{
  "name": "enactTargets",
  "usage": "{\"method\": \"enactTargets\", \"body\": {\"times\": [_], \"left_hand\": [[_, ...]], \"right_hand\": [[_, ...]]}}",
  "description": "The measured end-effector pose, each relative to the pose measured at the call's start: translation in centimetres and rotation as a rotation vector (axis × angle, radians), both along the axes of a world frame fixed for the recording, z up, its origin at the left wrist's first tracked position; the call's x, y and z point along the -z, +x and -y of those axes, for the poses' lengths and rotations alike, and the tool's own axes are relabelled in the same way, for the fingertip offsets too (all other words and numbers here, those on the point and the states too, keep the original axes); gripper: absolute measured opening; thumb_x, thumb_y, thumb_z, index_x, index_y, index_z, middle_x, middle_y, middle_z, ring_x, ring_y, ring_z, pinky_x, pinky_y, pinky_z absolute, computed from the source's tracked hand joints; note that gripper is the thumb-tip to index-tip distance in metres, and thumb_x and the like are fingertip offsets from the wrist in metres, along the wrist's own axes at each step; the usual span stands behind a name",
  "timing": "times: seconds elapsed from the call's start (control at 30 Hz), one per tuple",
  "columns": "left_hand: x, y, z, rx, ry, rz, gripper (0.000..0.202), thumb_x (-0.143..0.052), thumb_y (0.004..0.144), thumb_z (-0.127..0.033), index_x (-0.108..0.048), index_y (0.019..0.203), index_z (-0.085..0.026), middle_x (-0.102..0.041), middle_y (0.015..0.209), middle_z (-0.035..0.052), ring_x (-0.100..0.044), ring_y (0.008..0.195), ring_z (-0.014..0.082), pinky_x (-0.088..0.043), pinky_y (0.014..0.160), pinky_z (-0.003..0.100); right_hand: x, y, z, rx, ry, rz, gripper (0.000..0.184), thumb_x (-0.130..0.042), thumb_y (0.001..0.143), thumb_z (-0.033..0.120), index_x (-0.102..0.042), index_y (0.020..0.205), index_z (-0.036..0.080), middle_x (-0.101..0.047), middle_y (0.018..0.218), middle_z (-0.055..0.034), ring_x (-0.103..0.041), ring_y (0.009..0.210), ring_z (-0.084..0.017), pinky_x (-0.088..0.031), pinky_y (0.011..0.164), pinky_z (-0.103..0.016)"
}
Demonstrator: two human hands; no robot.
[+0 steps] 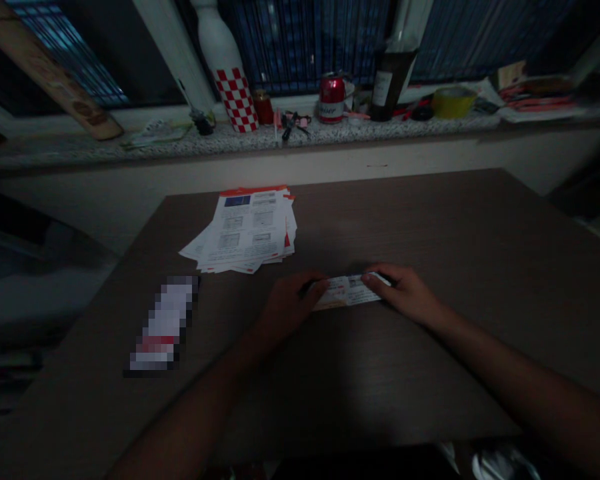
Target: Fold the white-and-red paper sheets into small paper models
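A narrow folded leaflet lies on the brown table in front of me. My left hand rests on its left end with fingers curled down, pressing the paper. My right hand presses the right end, fingers together on the fold. Both hands touch the same strip of paper and hold it flat against the table.
A stack of printed leaflets with red edges lies farther back on the left. A blurred flat object sits at the left. The window ledge carries a checkered bottle, a red can, a dark bottle and a yellow bowl.
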State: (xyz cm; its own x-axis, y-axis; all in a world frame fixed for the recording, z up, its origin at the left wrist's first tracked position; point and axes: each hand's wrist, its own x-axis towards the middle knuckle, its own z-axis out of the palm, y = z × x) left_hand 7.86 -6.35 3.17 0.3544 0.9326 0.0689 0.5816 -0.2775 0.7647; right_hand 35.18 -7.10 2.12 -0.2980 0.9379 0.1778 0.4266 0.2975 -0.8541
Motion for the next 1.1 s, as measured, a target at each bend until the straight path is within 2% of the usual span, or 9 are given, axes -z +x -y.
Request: {"method": "enactTargets", "body": {"times": [0.13,0.3,0.5,0.67,0.8,0.93,1.1], "left_hand": [[0.6,0.1,-0.4,-0.051,0.013,-0.032,0.028,-0.061,0.103,-0.043,-0.080,0.112,-0.025,-0.082,0.108,0.0030,-0.076,0.096,0.0235,-0.059,0.091,0.036],[1.0,0.3,-0.7,-0.090,0.046,-0.096,0.021,-0.060,0.104,-0.038,-0.074,0.113,-0.025,-0.079,0.104,0.0029,-0.074,0.092,0.0231,-0.058,0.087,0.036],[2.0,0.6,-1.5,-0.047,0.281,-0.221,0.017,-0.055,0.107,-0.030,-0.069,0.106,-0.021,-0.068,0.113,0.0078,-0.065,0.109,0.0255,-0.053,0.098,0.041],[3.0,0.6,-2.2,-0.042,0.316,-0.295,0.016,-0.058,0.107,-0.029,-0.070,0.106,-0.019,-0.065,0.110,0.0080,-0.063,0.107,0.0266,-0.053,0.095,0.042],[2.9,0.9,-2.3,-0.043,0.342,-0.334,0.012,-0.061,0.106,-0.027,-0.069,0.104,-0.018,-0.065,0.108,0.0076,-0.063,0.106,0.0263,-0.052,0.095,0.042],[2.3,1.1,-2.1,-0.025,0.385,-0.393,0.012,-0.060,0.107,-0.026,-0.070,0.107,-0.018,-0.067,0.110,0.0082,-0.063,0.107,0.0266,-0.053,0.095,0.041],[1.8,1.5,-1.0,0.122,0.467,-0.449,0.023,-0.051,0.111,-0.021,-0.070,0.122,-0.018,-0.072,0.126,0.0094,-0.067,0.113,0.0252,-0.055,0.101,0.041]], "right_hand": [[0.4,-0.2,0.0,0.061,0.113,0.084,0.032,-0.063,0.104,0.043,-0.072,0.127,0.023,-0.078,0.107,-0.0074,-0.074,0.092,-0.024,-0.059,0.082,-0.037],[1.0,-0.2,-0.4,-0.050,0.259,0.211,0.031,-0.063,0.105,0.039,-0.068,0.132,0.026,-0.073,0.123,-0.0111,-0.070,0.114,-0.029,-0.057,0.099,-0.046],[2.0,-0.4,-1.1,-0.032,0.387,0.400,0.038,-0.060,0.106,0.037,-0.065,0.141,0.024,-0.070,0.129,-0.0153,-0.066,0.120,-0.034,-0.056,0.102,-0.053],[1.7,-1.0,-0.9,-0.111,0.438,0.492,0.044,-0.052,0.110,0.033,-0.059,0.153,0.024,-0.066,0.147,-0.0151,-0.062,0.134,-0.033,-0.053,0.111,-0.055],[1.9,-1.4,-0.6,-0.190,0.466,0.560,0.052,-0.052,0.109,0.030,-0.049,0.161,0.027,-0.058,0.160,-0.0122,-0.055,0.145,-0.032,-0.045,0.122,-0.058],[2.4,-1.5,-0.6,-0.190,0.462,0.609,0.050,-0.051,0.110,0.027,-0.050,0.160,0.026,-0.057,0.161,-0.0110,-0.057,0.145,-0.030,-0.043,0.124,-0.058],[2.6,-1.0,-0.8,-0.168,0.465,0.635,0.048,-0.048,0.111,0.026,-0.053,0.158,0.022,-0.058,0.160,-0.0129,-0.058,0.144,-0.030,-0.045,0.123,-0.056]]}}
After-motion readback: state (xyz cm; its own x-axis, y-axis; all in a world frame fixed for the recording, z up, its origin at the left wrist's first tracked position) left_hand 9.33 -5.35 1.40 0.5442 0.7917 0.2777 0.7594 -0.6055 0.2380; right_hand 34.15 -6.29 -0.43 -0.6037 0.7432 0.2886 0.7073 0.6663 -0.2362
